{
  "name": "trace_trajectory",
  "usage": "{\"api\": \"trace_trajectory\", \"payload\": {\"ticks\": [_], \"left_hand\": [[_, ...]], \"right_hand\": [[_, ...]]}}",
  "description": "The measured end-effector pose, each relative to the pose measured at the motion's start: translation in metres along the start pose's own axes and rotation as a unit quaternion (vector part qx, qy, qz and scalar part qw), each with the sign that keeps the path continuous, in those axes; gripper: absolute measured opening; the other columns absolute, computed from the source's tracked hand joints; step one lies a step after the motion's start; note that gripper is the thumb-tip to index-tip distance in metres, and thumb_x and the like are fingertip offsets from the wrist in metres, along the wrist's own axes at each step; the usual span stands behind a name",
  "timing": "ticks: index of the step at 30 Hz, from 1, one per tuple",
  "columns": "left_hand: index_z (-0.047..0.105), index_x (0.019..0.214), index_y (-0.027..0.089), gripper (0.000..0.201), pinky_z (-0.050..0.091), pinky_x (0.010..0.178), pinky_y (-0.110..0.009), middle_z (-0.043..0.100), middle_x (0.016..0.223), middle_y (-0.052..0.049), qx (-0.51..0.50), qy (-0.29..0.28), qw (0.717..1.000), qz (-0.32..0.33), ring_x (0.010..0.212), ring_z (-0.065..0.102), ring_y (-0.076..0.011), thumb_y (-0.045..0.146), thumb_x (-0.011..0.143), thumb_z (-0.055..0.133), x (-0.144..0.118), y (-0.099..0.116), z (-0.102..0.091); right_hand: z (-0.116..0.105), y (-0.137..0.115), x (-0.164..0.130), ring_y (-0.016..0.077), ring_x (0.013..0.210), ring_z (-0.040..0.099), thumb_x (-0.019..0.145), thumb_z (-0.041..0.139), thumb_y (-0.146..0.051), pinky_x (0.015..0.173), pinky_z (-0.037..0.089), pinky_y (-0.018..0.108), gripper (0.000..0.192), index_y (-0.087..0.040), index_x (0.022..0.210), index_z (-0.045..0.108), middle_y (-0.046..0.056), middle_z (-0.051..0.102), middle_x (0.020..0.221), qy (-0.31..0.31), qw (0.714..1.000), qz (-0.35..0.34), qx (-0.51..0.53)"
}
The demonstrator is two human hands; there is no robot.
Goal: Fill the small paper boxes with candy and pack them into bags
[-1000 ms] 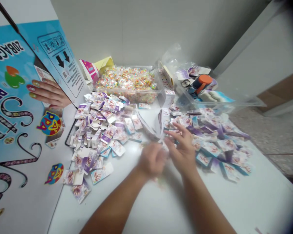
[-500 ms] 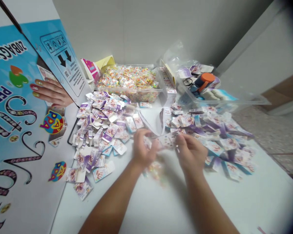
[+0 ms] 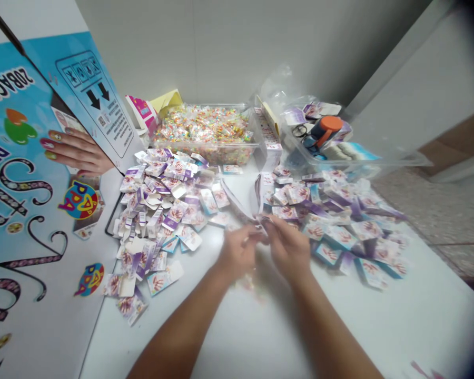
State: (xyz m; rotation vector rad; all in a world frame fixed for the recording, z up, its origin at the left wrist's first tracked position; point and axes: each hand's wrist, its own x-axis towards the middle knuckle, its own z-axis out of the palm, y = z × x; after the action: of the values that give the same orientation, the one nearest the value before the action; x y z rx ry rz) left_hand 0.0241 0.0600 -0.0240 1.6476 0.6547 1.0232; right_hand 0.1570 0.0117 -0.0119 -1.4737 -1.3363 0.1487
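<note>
My left hand (image 3: 237,252) and my right hand (image 3: 288,245) are close together over the middle of the table, fingers pinched. Between their fingertips is a small printed paper strip (image 3: 264,231), seen almost edge-on and partly covered by the fingers. Just beyond the hands, two bundles of thin paper strips (image 3: 237,202) form a V. Blurred below my hands lie a few small clear packets with coloured bits (image 3: 250,287). Small white and purple boxes with a hand picture (image 3: 177,213) are heaped on the left, and more such boxes (image 3: 342,237) on the right.
At the back stands a clear tub (image 3: 205,150) full of colourful packets. A second clear tub (image 3: 351,166) at back right holds scissors (image 3: 299,131) and an orange-capped dark container (image 3: 327,131). On the left a large printed carton (image 3: 71,247) borders the white table (image 3: 256,342).
My hands have drawn together, the right one moving left. The strip, earlier stretched flat with its printed pattern showing, is now turned or folded between the fingertips. The view has shifted slightly.
</note>
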Motion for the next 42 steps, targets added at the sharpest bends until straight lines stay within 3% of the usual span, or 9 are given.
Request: {"api": "trace_trajectory", "payload": {"ticks": [5, 10, 14, 17, 20, 24, 27, 32, 42], "left_hand": [[0.063, 0.085, 0.019, 0.018, 0.046, 0.064, -0.025, 0.065, 0.067, 0.0, 0.11, 0.105, 0.986, -0.061, 0.062, 0.058, -0.0135, 0.034, 0.092, 0.057, -0.007, -0.01, 0.005], [0.047, 0.078, 0.022, 0.043, 0.034, 0.05, -0.021, 0.045, 0.055, 0.009, 0.084, 0.178, 0.969, -0.146, 0.049, 0.043, -0.0089, 0.052, 0.072, 0.077, -0.004, -0.008, 0.005], [0.047, 0.079, 0.021, 0.033, 0.032, 0.049, -0.022, 0.043, 0.056, 0.007, -0.01, 0.115, 0.99, -0.081, 0.049, 0.042, -0.0095, 0.051, 0.088, 0.058, -0.002, -0.006, 0.0], [0.048, 0.082, 0.02, 0.028, 0.032, 0.049, -0.022, 0.044, 0.058, 0.005, -0.032, 0.14, 0.988, -0.062, 0.049, 0.043, -0.0103, 0.046, 0.094, 0.048, 0.003, -0.006, -0.011], [0.05, 0.08, 0.021, 0.023, 0.032, 0.052, -0.024, 0.046, 0.056, 0.004, 0.094, 0.145, 0.983, -0.062, 0.05, 0.046, -0.012, 0.038, 0.094, 0.046, 0.012, -0.001, -0.022], [0.056, 0.097, 0.02, 0.014, 0.032, 0.056, -0.027, 0.053, 0.058, 0.001, 0.357, 0.082, 0.921, -0.134, 0.055, 0.055, -0.0189, 0.029, 0.092, 0.047, 0.016, 0.01, -0.032], [0.058, 0.101, 0.018, 0.03, 0.037, 0.06, -0.031, 0.065, 0.07, -0.008, 0.454, 0.063, 0.87, -0.182, 0.068, 0.064, -0.0263, 0.045, 0.094, 0.046, 0.013, 0.013, -0.031], [0.059, 0.1, 0.014, 0.049, 0.044, 0.067, -0.034, 0.07, 0.081, -0.016, 0.509, 0.018, 0.831, -0.224, 0.079, 0.069, -0.0323, 0.062, 0.09, 0.047, 0.009, 0.007, -0.02], [0.053, 0.113, 0.019, 0.039, 0.046, 0.067, -0.032, 0.07, 0.088, -0.01, 0.317, 0.025, 0.922, -0.222, 0.078, 0.068, -0.0268, 0.036, 0.082, 0.067, 0.006, -0.012, -0.028]], "right_hand": [[0.001, -0.004, 0.0, 0.0218, 0.096, 0.073, 0.095, 0.053, -0.033, 0.086, 0.057, 0.035, 0.028, -0.023, 0.113, 0.072, 0.007, 0.077, 0.107, -0.112, 0.993, -0.022, 0.031], [0.013, -0.01, -0.009, 0.0218, 0.107, 0.07, 0.093, 0.057, -0.03, 0.091, 0.056, 0.037, 0.023, -0.024, 0.111, 0.071, 0.008, 0.074, 0.116, -0.014, 0.996, 0.028, 0.089], [0.018, -0.013, -0.015, 0.0207, 0.093, 0.071, 0.091, 0.06, -0.028, 0.076, 0.059, 0.035, 0.028, -0.026, 0.118, 0.068, 0.007, 0.074, 0.105, 0.097, 0.99, 0.056, 0.086], [0.011, -0.009, -0.009, 0.0195, 0.086, 0.068, 0.09, 0.056, -0.022, 0.068, 0.055, 0.032, 0.017, -0.024, 0.089, 0.073, 0.005, 0.07, 0.095, 0.094, 0.992, 0.041, 0.072], [0.001, -0.002, 0.002, 0.0181, 0.087, 0.064, 0.089, 0.049, -0.013, 0.069, 0.051, 0.031, 0.026, -0.022, 0.073, 0.067, 0.004, 0.064, 0.092, 0.055, 0.997, 0.004, 0.056], [0.0, -0.003, 0.002, 0.0205, 0.1, 0.061, 0.087, 0.043, -0.007, 0.082, 0.051, 0.035, 0.029, -0.02, 0.094, 0.068, 0.009, 0.059, 0.109, -0.105, 0.99, -0.062, -0.065], [0.006, -0.013, -0.007, 0.0233, 0.096, 0.06, 0.085, 0.046, -0.008, 0.08, 0.05, 0.035, 0.026, -0.017, 0.097, 0.068, 0.012, 0.058, 0.107, -0.254, 0.942, -0.061, -0.212], [0.013, -0.023, -0.017, 0.0282, 0.09, 0.057, 0.082, 0.054, -0.01, 0.077, 0.047, 0.037, 0.015, -0.015, 0.084, 0.068, 0.015, 0.06, 0.098, -0.3, 0.871, -0.049, -0.387], [0.026, -0.018, -0.013, 0.0295, 0.091, 0.053, 0.08, 0.059, -0.012, 0.076, 0.042, 0.037, 0.014, -0.014, 0.092, 0.065, 0.016, 0.059, 0.103, -0.305, 0.855, -0.03, -0.418]]}}
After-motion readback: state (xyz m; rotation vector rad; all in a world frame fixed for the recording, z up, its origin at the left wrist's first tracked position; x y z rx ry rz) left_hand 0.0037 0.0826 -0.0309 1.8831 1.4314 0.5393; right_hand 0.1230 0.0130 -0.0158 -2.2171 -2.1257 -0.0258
